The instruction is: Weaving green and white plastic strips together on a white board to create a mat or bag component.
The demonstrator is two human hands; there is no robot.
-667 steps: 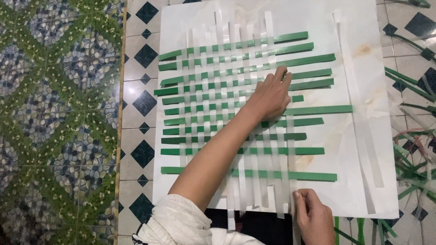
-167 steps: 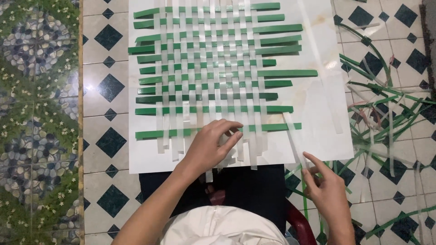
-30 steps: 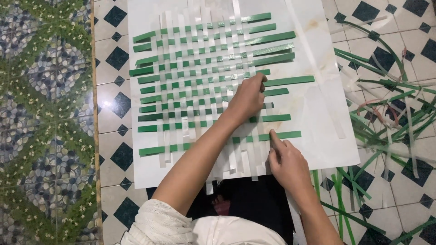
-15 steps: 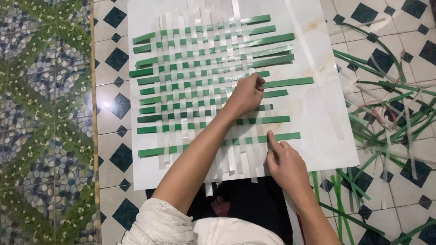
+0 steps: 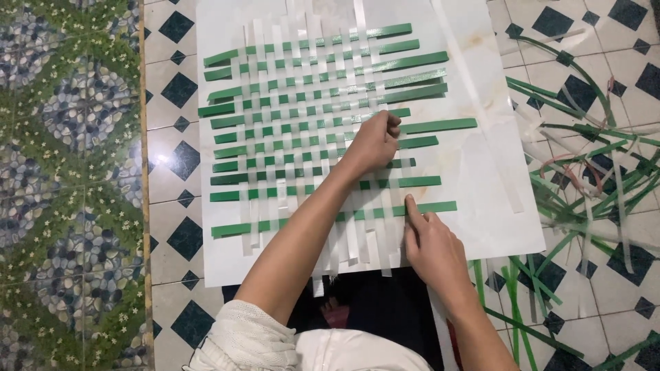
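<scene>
Half-woven mat [image 5: 323, 124] of green and white strips, flat on a white board [image 5: 495, 206] on the tiled floor [image 5: 172, 89], so the lattice stays square. Left hand [image 5: 375, 141] curled, fingertips pinched on a white strip [image 5: 357, 62] mid-weave, apparently lifting it clear of a green one. Right hand [image 5: 430, 244] flat, forefinger pressing down on the lowest green strip [image 5: 330, 218], likely pinning that loose row. Spare strips [image 5: 591, 172] heaped at right, within reach.
</scene>
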